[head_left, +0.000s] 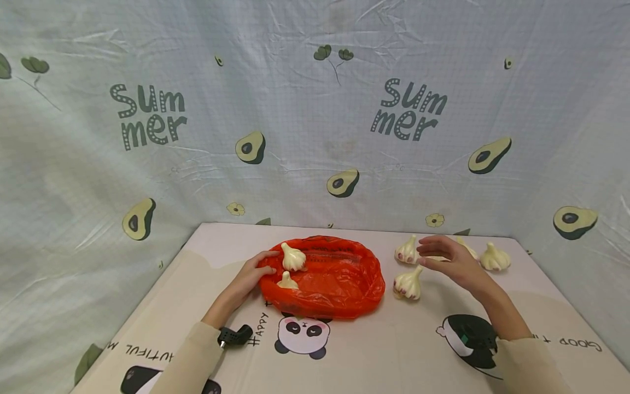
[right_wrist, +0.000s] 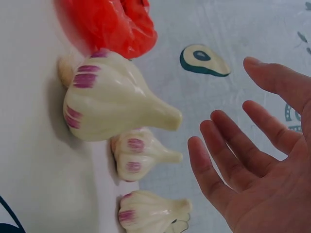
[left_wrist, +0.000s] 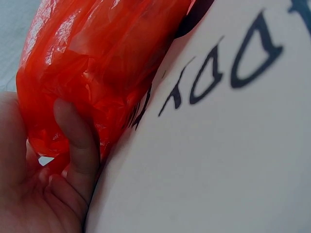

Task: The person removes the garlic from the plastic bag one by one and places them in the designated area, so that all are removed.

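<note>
A red plastic bag [head_left: 339,309] sits on the table with its mouth spread wide and its rim rolled. Two white garlic bulbs, an upper one [head_left: 293,257] and a lower one [head_left: 287,281], lie inside at its left. My left hand [head_left: 251,274] holds the bag's left rim; in the left wrist view a curled finger [left_wrist: 80,141] presses the red plastic. My right hand [head_left: 450,261], fingers spread and holding nothing, hovers beside a front garlic bulb [head_left: 407,284] and a rear one [head_left: 406,250]. Purple streaks mark the nearest bulb [right_wrist: 112,99] in the right wrist view.
Right of my right hand lies another garlic bulb [head_left: 495,257], with one more [head_left: 467,248] partly hidden behind the hand. A printed cloth [head_left: 305,377] covers the table. Avocado-patterned sheeting [head_left: 295,109] hangs at the back and both sides.
</note>
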A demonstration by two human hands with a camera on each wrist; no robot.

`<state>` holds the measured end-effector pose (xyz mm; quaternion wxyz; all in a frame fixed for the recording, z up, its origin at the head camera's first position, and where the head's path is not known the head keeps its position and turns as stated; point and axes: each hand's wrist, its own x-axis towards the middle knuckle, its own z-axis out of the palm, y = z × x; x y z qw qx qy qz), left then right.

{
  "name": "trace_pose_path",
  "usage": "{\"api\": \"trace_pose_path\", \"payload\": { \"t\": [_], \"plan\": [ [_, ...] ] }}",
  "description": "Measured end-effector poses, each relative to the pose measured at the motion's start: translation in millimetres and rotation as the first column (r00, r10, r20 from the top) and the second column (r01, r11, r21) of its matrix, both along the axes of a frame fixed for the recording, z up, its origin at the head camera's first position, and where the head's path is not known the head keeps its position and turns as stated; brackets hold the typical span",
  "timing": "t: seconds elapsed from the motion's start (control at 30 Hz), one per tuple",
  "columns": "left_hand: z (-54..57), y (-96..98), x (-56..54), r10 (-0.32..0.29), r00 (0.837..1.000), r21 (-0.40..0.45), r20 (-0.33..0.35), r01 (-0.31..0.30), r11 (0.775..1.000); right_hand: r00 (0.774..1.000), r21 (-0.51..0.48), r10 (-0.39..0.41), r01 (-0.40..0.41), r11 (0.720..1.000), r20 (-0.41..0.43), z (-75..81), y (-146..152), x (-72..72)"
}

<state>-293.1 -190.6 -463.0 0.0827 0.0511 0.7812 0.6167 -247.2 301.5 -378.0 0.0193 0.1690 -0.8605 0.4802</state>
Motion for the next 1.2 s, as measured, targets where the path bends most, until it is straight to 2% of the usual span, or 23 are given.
{"api": "trace_pose_path", "payload": {
  "t": [0.87, 1.2],
  "plan": [
    [1.8, -0.6, 0.8, 0.008, 1.0, -0.009, 0.009, -0.008, 1.0, 0.995, 0.016, 0.094, -0.094, 0.995, -0.03, 7.0, -25.2, 3.8],
    [2.8, -0.4, 2.3, 0.006, 1.0, -0.017, 0.018, -0.006, 1.0, 0.993, 0.015, 0.115, -0.114, 0.993, -0.013, 9.6, -35.0, 4.9]
  ]
}}
